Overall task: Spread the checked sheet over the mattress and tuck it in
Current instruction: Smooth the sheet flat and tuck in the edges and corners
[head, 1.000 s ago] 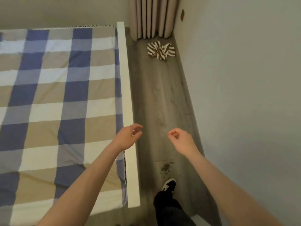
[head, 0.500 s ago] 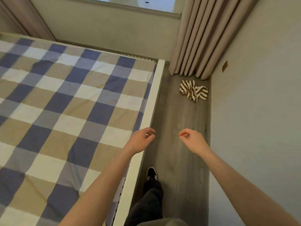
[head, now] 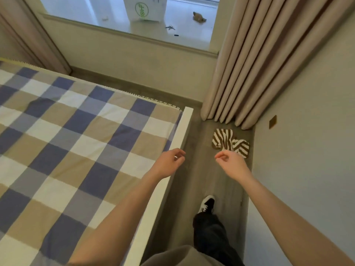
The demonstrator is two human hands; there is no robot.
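The only marking in view is a green round logo on a white bag [head: 145, 9] standing on the pale floor beyond the window ledge [head: 123, 32]. The figure inside the ring is too small to read, and no other writing shows.

The checked sheet [head: 76, 150], in blue, tan, white and grey squares, lies flat over the mattress [head: 151, 98]. It reaches the patterned trim at the far edge and goes down inside the white bed rail [head: 181, 131] on the near side. A shallow crease sits in it towards the far left.

The left hand [head: 169, 164] hangs over the rail and the sheet's edge, fingers loosely curled, holding nothing. The right hand [head: 231, 164] is out over the grey wooden floor [head: 199, 169], thumb and forefinger nearly meeting, also holding nothing. In the view it overlaps the near edge of a brown-and-white striped cloth [head: 227, 142] that lies on the floor below the pleated curtain [head: 259, 73]. A black-and-white shoe [head: 207, 204] is planted in the aisle between the bed and the wall.

Compared with half a second ago, the window and the bag have come into view, the cloth and curtain sit nearer, and the foot is further along the aisle. Both hands keep the same loose pose
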